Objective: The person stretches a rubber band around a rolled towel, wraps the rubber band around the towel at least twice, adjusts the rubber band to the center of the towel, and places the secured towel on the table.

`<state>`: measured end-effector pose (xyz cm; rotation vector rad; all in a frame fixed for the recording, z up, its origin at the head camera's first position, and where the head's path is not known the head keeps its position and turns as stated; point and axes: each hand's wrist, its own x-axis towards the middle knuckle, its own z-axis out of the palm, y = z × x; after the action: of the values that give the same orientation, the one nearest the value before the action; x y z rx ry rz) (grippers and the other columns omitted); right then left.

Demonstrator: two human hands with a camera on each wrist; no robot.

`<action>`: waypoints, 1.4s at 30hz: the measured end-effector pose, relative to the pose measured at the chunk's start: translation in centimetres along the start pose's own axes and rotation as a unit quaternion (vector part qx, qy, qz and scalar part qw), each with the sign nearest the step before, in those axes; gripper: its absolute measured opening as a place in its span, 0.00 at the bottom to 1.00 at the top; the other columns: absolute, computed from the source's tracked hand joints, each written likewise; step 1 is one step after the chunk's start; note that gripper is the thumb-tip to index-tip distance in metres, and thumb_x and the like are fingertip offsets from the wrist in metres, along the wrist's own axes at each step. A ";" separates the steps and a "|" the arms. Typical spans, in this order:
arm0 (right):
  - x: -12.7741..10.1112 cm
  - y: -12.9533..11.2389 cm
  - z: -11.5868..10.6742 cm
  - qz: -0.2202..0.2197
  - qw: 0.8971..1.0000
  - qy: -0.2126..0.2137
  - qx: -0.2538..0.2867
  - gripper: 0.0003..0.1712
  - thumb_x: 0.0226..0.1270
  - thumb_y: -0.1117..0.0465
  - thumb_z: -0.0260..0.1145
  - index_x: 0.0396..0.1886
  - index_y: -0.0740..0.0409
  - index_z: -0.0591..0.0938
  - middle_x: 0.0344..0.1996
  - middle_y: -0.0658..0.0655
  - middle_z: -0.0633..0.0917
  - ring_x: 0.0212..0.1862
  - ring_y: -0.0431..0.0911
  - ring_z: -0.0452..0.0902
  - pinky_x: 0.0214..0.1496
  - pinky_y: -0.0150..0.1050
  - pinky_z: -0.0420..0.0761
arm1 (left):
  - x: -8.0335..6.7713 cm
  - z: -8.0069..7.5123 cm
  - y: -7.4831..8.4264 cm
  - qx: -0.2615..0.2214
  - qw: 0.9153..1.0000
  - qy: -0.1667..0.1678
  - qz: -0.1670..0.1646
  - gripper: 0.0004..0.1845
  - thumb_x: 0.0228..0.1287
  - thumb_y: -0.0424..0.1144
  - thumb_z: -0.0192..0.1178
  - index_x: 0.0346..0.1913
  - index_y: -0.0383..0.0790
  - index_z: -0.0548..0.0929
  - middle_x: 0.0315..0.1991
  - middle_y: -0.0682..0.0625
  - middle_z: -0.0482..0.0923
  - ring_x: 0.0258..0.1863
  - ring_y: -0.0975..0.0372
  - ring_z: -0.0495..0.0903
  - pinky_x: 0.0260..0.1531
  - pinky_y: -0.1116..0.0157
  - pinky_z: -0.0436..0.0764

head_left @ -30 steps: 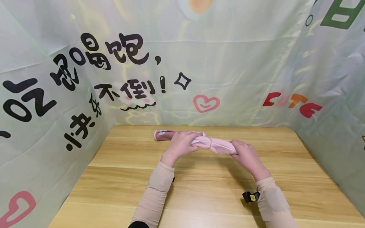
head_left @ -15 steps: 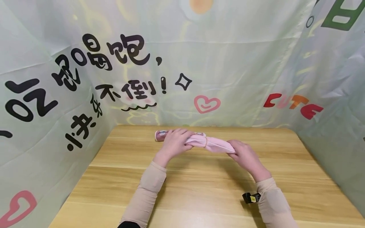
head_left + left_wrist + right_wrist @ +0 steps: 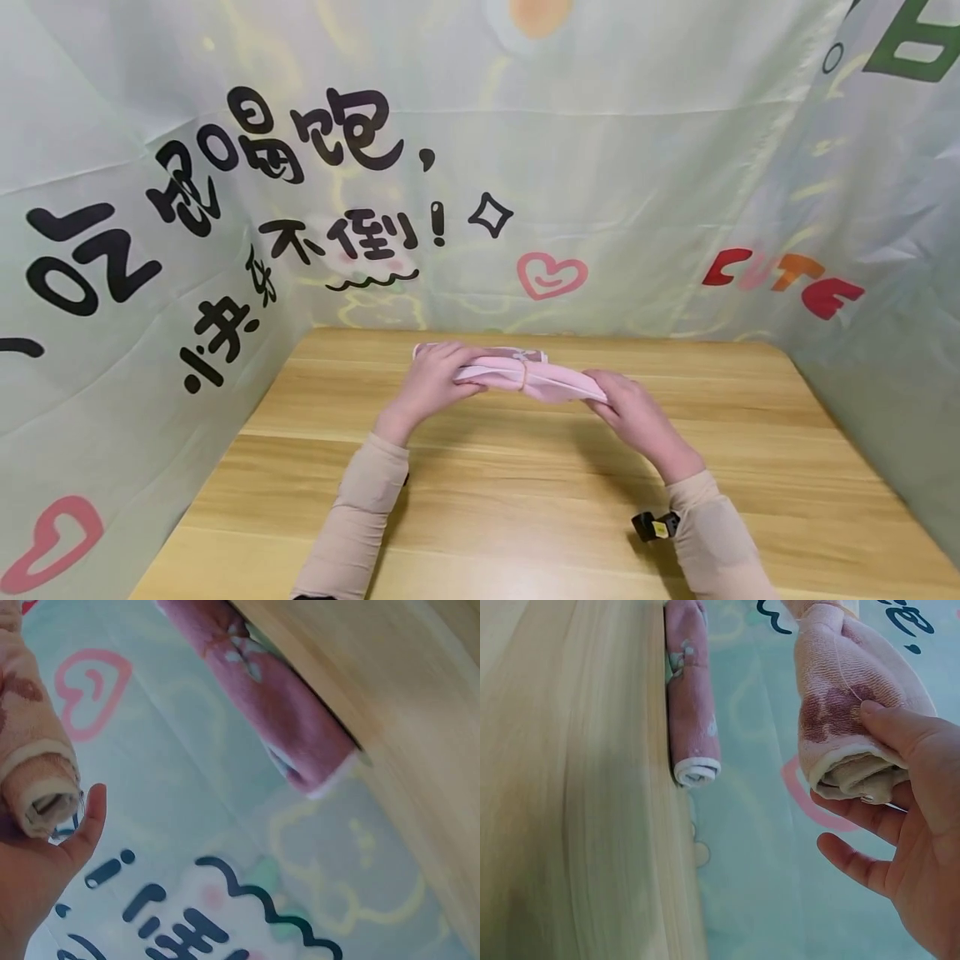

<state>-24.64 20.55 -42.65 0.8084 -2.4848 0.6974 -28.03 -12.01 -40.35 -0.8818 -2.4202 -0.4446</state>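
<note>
While both hands [image 3: 525, 392] grip pale rolled towel [image 3: 536, 379], second pink roll [image 3: 692, 705] lies behind on table [image 3: 525, 500].

A wooden table [image 3: 525, 500] with a pale, striped grain fills the lower part of the head view. Around it on three sides hangs a thin, light green printed curtain [image 3: 637, 167] (it has soft wrinkles and some shine from the light). On the curtain are big black Chinese characters [image 3: 330, 142], a pink heart [image 3: 551, 275], a small black diamond star [image 3: 491, 215] and the coloured word "CUTE" [image 3: 783, 279] on the right side.
</note>
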 end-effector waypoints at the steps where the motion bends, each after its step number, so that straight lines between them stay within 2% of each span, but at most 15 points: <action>1: 0.1 -0.1 0.0 0.003 1.000 -0.001 0.000 0.16 0.63 0.66 0.67 0.51 0.60 0.80 0.45 0.61 0.86 0.47 0.57 0.82 0.48 0.56 0.81 | -0.1 -0.2 -0.2 -0.008 1.000 0.000 -0.003 0.25 0.49 0.51 0.74 0.53 0.52 0.83 0.45 0.55 0.85 0.48 0.58 0.83 0.49 0.53 0.77; 6: 0.8 -0.5 0.3 0.018 1.000 -0.001 -0.006 0.16 0.64 0.63 0.67 0.51 0.59 0.80 0.44 0.60 0.85 0.49 0.57 0.80 0.52 0.57 0.79 | -0.6 -0.8 -1.0 -0.009 1.000 -0.010 -0.019 0.25 0.50 0.49 0.74 0.54 0.52 0.82 0.47 0.54 0.85 0.50 0.57 0.82 0.49 0.53 0.77; 9: 1.5 -0.9 0.4 0.031 0.999 0.007 -0.010 0.15 0.63 0.61 0.69 0.48 0.58 0.81 0.43 0.59 0.85 0.48 0.56 0.79 0.50 0.55 0.79 | -0.9 -1.2 -1.4 -0.007 0.999 -0.016 -0.031 0.26 0.51 0.48 0.74 0.55 0.52 0.82 0.48 0.54 0.85 0.51 0.56 0.81 0.50 0.52 0.77; 18: 3.1 -1.9 1.6 0.045 0.998 0.038 -0.024 0.14 0.59 0.61 0.72 0.45 0.58 0.82 0.42 0.59 0.86 0.48 0.56 0.80 0.51 0.54 0.80 | -1.6 -2.1 -2.9 0.001 0.999 0.000 -0.052 0.26 0.49 0.48 0.75 0.54 0.52 0.82 0.49 0.53 0.85 0.52 0.54 0.81 0.53 0.50 0.77; 22: 3.8 -2.2 2.4 0.050 0.998 0.046 -0.015 0.16 0.57 0.62 0.73 0.45 0.58 0.83 0.42 0.59 0.86 0.48 0.57 0.80 0.51 0.54 0.80 | -2.0 -2.2 -3.6 0.009 0.997 0.004 -0.075 0.26 0.48 0.48 0.75 0.53 0.50 0.82 0.50 0.51 0.84 0.51 0.53 0.81 0.50 0.49 0.76; 26: 4.3 -2.5 3.1 0.067 0.997 0.036 -0.002 0.16 0.58 0.62 0.73 0.45 0.59 0.83 0.43 0.59 0.86 0.49 0.56 0.80 0.53 0.54 0.79 | -2.3 -2.2 -4.1 0.017 0.995 -0.006 -0.099 0.26 0.49 0.48 0.74 0.54 0.49 0.82 0.51 0.50 0.84 0.52 0.52 0.80 0.51 0.48 0.76; 32: 4.9 -2.7 4.4 0.105 0.994 0.004 0.011 0.17 0.59 0.61 0.72 0.48 0.60 0.83 0.46 0.61 0.85 0.51 0.57 0.80 0.54 0.54 0.79 | -2.6 -1.8 -4.8 0.036 0.992 -0.019 -0.117 0.26 0.50 0.49 0.73 0.54 0.49 0.82 0.50 0.50 0.84 0.51 0.52 0.80 0.50 0.48 0.76; 38: 4.9 -2.5 5.7 0.125 0.992 -0.017 0.015 0.19 0.59 0.61 0.72 0.50 0.61 0.82 0.49 0.64 0.84 0.52 0.59 0.79 0.55 0.55 0.79 | -3.0 -1.2 -5.2 0.048 0.988 -0.038 -0.139 0.25 0.51 0.49 0.74 0.53 0.48 0.82 0.51 0.49 0.84 0.51 0.52 0.80 0.51 0.47 0.75; 42: 4.7 -2.1 6.3 0.136 0.990 -0.025 0.020 0.17 0.59 0.61 0.71 0.48 0.61 0.82 0.47 0.64 0.84 0.50 0.58 0.80 0.53 0.55 0.79 | -2.9 -0.7 -5.3 0.055 0.984 -0.066 -0.154 0.26 0.52 0.50 0.73 0.55 0.48 0.81 0.52 0.48 0.83 0.52 0.50 0.80 0.52 0.46 0.75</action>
<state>-28.31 13.45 -44.31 0.5094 -2.6626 0.8300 -29.41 -17.66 -42.09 -0.5054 -2.6869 -0.3695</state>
